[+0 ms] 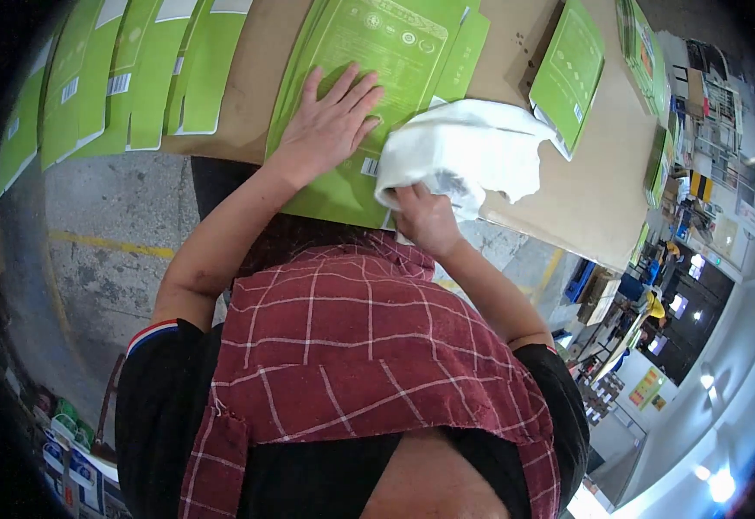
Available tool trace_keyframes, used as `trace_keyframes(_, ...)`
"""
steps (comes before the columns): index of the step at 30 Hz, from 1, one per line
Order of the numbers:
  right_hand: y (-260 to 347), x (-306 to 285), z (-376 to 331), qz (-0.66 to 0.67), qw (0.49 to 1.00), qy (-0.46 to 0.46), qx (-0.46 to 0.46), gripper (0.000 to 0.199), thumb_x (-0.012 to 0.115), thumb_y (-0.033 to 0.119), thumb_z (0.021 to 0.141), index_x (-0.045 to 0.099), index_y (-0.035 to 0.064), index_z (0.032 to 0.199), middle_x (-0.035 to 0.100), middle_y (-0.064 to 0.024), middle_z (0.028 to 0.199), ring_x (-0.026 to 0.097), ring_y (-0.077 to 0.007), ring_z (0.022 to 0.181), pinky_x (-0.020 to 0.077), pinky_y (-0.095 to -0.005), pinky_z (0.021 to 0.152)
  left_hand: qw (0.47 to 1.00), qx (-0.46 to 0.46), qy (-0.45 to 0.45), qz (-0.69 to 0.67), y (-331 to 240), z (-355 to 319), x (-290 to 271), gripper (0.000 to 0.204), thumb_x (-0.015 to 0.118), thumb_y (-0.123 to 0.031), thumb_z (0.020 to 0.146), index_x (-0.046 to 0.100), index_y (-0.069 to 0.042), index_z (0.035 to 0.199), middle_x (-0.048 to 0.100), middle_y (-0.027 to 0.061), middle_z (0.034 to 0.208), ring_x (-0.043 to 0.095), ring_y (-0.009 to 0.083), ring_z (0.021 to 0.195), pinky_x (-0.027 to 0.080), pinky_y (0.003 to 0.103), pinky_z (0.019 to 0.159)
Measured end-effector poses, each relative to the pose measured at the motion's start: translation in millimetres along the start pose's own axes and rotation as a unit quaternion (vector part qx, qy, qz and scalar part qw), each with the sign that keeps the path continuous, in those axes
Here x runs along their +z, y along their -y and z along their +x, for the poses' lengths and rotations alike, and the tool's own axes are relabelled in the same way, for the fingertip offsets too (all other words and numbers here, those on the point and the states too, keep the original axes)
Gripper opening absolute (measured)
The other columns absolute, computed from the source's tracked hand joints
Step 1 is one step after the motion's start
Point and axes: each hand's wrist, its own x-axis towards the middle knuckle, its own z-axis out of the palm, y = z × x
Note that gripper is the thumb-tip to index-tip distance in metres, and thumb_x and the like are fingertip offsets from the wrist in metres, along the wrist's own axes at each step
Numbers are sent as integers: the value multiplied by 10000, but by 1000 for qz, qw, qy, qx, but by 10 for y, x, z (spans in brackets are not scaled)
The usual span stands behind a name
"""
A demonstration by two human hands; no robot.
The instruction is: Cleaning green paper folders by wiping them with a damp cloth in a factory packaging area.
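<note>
Pack (326, 192), green, lies flat at 12 o'clock (clock centred on the view), top of a stack on the table (602, 208); its near edge looks to overhang toward the apron (369, 303). Left hand (330, 121) is palm-down on it, fingers apart, gripping nothing. Right hand (427, 216) is near 1 o'clock, fingers curled together and clamped on the near fold of a white cloth (490, 143); tips partly hidden. Cloth covers part of the pack's right side. Risks, my read: weak left-hand pressure plus cloth drag could skew the pack on the stack; the overhang could bend or catch the apron; bunched cloth could crease the surface, or smear it if dirty. Cloth's far end is right by the side pack (572, 69) at 1:30, touching or not I can't tell, so a wide swing could shove that. Overlapping left packs (144, 95) at 10 o'clock look safe.
</note>
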Motion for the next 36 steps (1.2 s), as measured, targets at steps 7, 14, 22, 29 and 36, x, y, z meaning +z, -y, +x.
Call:
trace_keyframes(7, -725, -180, 1135, -69, 992, -43, 92, 380, 532, 192, 741, 461, 79, 1097, 600, -175, 782, 588, -341, 641, 481, -433, 594, 1000, -10, -1, 10, 24, -43, -18, 400, 395, -330, 866, 437, -87, 1181, 381, 38, 1284, 313, 208, 1214, 192, 506, 969)
trace_keyframes(14, -1168, -262, 1696, -159, 974, -37, 159, 160, 424, 152, 787, 457, 35, 892, 595, -161, 720, 597, -315, 594, 471, -428, 490, 1000, 9, -15, -4, 8, -33, 56, 399, 447, -310, 841, 443, -90, 1174, 388, 40, 1277, 320, 212, 1208, 197, 510, 962)
trace_keyframes(22, -187, 81, 319, -201, 974, -95, -47, 316, 463, 107, 733, 478, 33, 1039, 566, -182, 826, 584, -292, 711, 468, -405, 682, 1000, -8, 2, -20, 15, -57, -40, 401, 461, -291, 832, 446, -92, 1180, 367, 41, 1291, 320, 216, 1209, 184, 525, 962)
trace_keyframes(29, -1445, -488, 2021, -191, 958, -97, 190, 190, 414, 144, 792, 456, 34, 942, 604, -185, 779, 605, -338, 634, 490, -439, 527, 1000, 3, 10, -17, -42, -7, 37, 426, 478, -293, 832, 406, -115, 1212, 351, 33, 1309, 284, 213, 1237, 176, 510, 975)
trace_keyframes(36, -505, -5, 729, -178, 969, -168, 30, 235, 517, 129, 730, 521, 102, 964, 564, -87, 879, 598, -252, 654, 489, -379, 523, 1000, -12, 5, -21, -3, -68, -33, 409, 471, -304, 832, 429, -104, 1186, 362, 33, 1297, 300, 215, 1224, 186, 516, 968)
